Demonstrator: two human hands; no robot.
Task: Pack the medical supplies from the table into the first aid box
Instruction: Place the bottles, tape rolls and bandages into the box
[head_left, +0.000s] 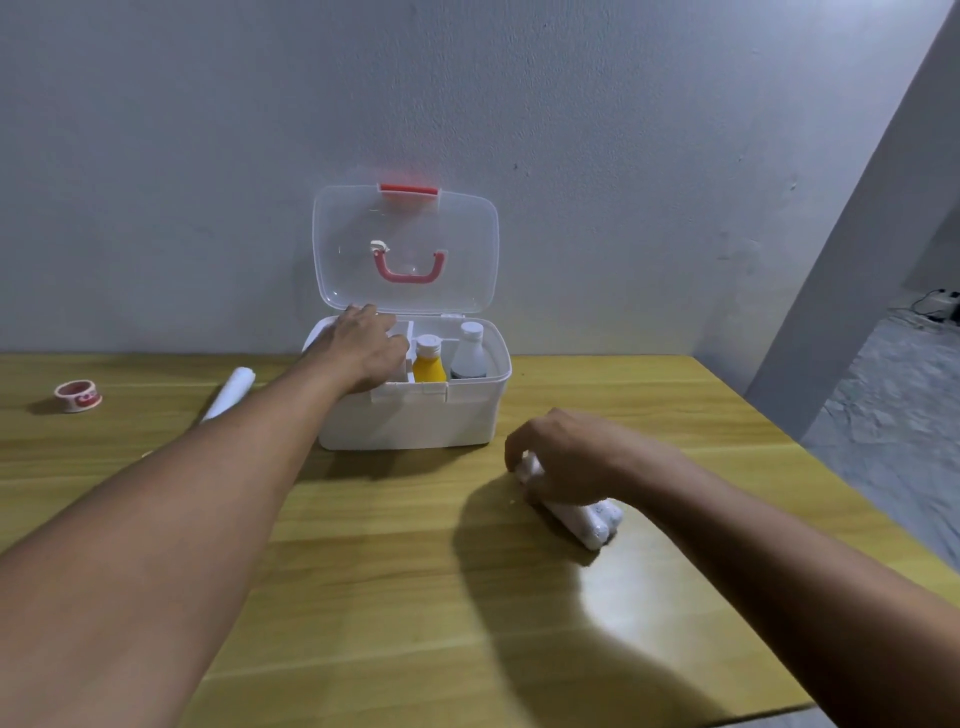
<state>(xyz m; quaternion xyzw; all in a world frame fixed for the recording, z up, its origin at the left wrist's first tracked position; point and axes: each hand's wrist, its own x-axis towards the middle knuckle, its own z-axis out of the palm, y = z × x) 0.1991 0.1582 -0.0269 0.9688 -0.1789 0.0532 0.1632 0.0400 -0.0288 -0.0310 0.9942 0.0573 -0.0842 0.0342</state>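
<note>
The white first aid box (415, 421) stands at the back of the wooden table (395, 561), its clear lid (405, 249) raised against the wall. Inside stand a yellow bottle (429, 366) and a clear bottle (469, 353) with dark liquid. My left hand (363, 348) reaches into the box's left compartment, fingers down; whatever it holds is hidden. My right hand (566, 457) is closed over a bundle of white gauze rolls (587, 519) lying on the table right of the box. Another white roll (228, 392) lies left of the box, and a red-and-white tape roll (78, 396) sits at the far left.
The grey wall (208, 156) runs right behind the box. The table's right edge (810, 467) slants away, with grey floor beyond it. Cables lie on the floor at the far right (935, 304).
</note>
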